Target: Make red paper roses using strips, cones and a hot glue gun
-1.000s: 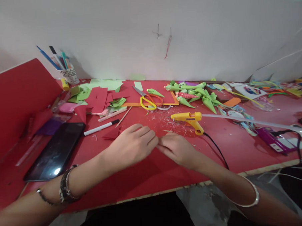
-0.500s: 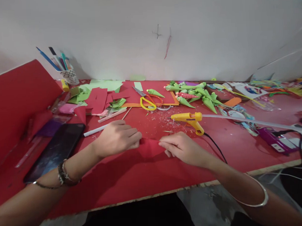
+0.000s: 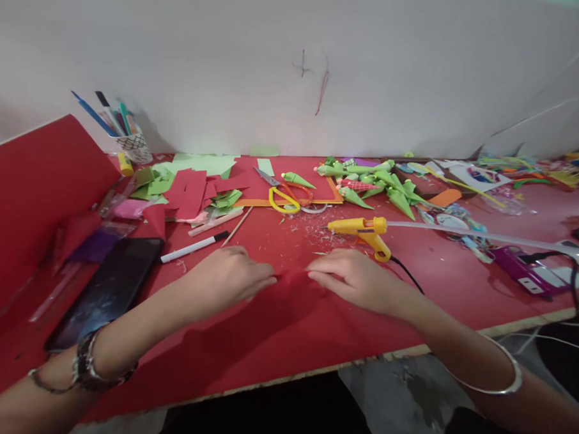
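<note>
A piece of red paper (image 3: 292, 286) stretches between my two hands, hard to tell from the red tabletop behind it. My left hand (image 3: 232, 277) pinches its left end, the fingers closed. At the other end, my right hand (image 3: 352, 278) grips the paper between thumb and fingers. Just beyond the right hand lies a yellow hot glue gun (image 3: 359, 227) with a long clear glue stick in its back. A white marker (image 3: 192, 248) with a black cap rests behind my left hand, beside a thin stick (image 3: 237, 227).
Scissors (image 3: 283, 197) lie on red and orange sheets at the back. Several green paper cones (image 3: 364, 175) are heaped right of them. Red paper pieces (image 3: 187, 192), a phone (image 3: 108, 292) and a pen cup (image 3: 133, 147) occupy the left. A purple power strip (image 3: 532, 270) sits right.
My left hand has shifted slightly down and turned, uncovering the marker's black cap. Both hands still hold the red paper, which now shows less clearly between them.
</note>
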A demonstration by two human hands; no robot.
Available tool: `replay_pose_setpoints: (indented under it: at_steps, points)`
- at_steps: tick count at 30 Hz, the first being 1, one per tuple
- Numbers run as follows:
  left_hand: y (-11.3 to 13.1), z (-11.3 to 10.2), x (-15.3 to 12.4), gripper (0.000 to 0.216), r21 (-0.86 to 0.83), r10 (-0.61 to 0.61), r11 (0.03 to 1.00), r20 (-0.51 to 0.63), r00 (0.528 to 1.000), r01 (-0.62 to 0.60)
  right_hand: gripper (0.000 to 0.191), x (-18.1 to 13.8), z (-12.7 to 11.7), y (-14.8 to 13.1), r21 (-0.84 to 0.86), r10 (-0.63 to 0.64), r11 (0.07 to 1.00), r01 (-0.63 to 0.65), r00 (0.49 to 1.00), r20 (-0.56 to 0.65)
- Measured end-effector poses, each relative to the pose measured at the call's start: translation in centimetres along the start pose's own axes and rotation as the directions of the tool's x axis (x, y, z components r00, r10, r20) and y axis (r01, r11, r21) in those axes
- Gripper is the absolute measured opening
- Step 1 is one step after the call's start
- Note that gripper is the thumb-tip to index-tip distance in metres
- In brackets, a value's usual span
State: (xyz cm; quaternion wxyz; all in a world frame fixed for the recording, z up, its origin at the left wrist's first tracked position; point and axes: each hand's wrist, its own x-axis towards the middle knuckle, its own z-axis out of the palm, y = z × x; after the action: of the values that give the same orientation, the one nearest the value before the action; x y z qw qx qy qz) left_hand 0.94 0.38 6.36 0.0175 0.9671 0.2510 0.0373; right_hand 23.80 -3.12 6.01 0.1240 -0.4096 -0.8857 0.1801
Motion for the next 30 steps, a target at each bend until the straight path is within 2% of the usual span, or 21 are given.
replay_pose_setpoints:
  at_steps: [4, 6, 9, 12, 17, 21, 23, 26, 28, 30]
  points:
    - [0.9, 0.5, 0.4, 0.028, 0.055, -0.036, 0.998, -0.022, 0.999, 0.037, 0.020, 1.1, 0.5, -1.4, -0.383, -0.127, 0.922, 0.051, 0.976, -0.177]
    - [1.3, 0.5, 0.5, 0.027, 0.022, -0.059, 0.998, -0.005, 0.998, 0.059, 0.019, 1.6, 0.9, -2.1, -0.443, -0.185, 0.893, 0.078, 0.962, -0.203]
    - [1.8, -0.1, 0.5, 0.031, -0.159, -0.090, 0.983, 0.037, 0.995, 0.095, 0.021, 2.1, 1.5, -2.6, -0.413, -0.229, 0.904, 0.111, 0.941, -0.250]
    - [1.8, -0.7, 0.1, 0.036, -0.383, -0.091, 0.916, 0.084, 0.992, 0.116, 0.020, 2.0, 1.7, -2.4, -0.356, -0.237, 0.926, 0.125, 0.928, -0.289]
    - [0.3, -1.5, -1.2, 0.037, -0.505, -0.087, 0.851, 0.133, 0.987, 0.143, 0.020, 0.8, 1.4, -0.6, -0.302, -0.171, 0.951, 0.067, 0.928, -0.331]
    - [-0.9, -1.8, -2.0, 0.039, -0.542, -0.068, 0.826, 0.178, 0.982, 0.155, 0.019, -0.2, 1.0, 1.1, -0.313, -0.106, 0.950, -0.018, 0.922, -0.373]
    - [-1.1, -1.9, -2.2, 0.039, -0.526, -0.081, 0.832, 0.203, 0.976, 0.179, 0.020, -0.3, 0.8, 1.3, -0.305, -0.082, 0.951, -0.057, 0.902, -0.424]
    - [-1.0, -2.0, -2.2, 0.039, -0.461, -0.129, 0.859, 0.228, 0.965, 0.224, 0.015, 0.0, 0.4, 0.6, -0.212, -0.079, 0.977, -0.028, 0.873, -0.482]
    - [-0.7, -1.9, -1.9, 0.040, -0.405, -0.133, 0.888, 0.231, 0.964, 0.219, 0.015, 0.5, 0.4, -0.3, -0.170, -0.119, 0.984, 0.054, 0.908, -0.402]
    - [-0.2, -1.7, -1.5, 0.038, -0.294, -0.118, 0.940, 0.195, 0.974, 0.173, 0.019, 1.1, 0.7, -1.1, -0.177, -0.162, 0.977, 0.122, 0.959, -0.235]
